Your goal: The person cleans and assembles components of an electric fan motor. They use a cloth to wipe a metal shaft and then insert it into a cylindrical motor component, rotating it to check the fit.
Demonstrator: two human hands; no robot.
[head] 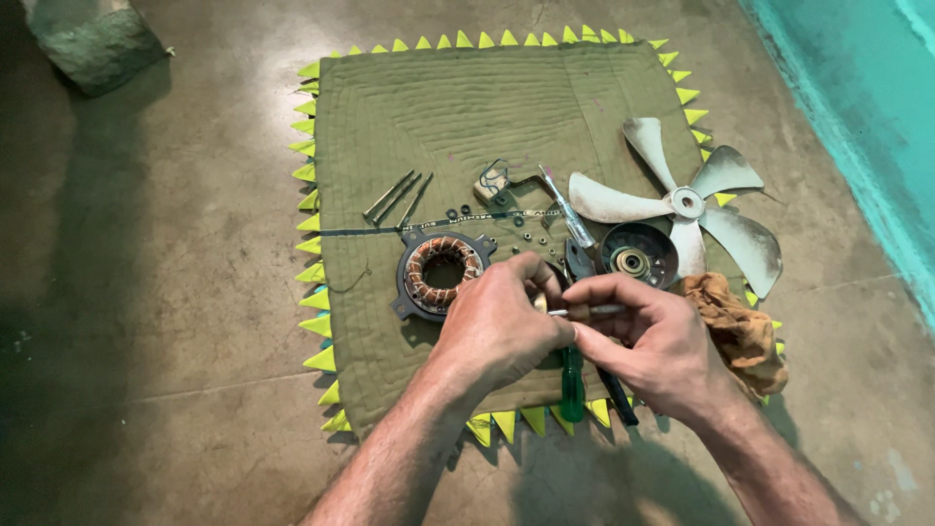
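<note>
On the green mat [438, 107] lay a fan blade [682, 200], stator [443, 273], long bolts [394, 198] and rag [735, 326]. Your left hand [502, 326] clenched a small part, mostly hidden; your right hand [653, 346] pinched a thin metal shaft [594, 311] between them, above a green-handled screwdriver [573, 385].

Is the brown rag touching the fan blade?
Touching. The head view shows the brown rag bunched against the lower edge of the fan blade, with no mat visible between them.
</note>
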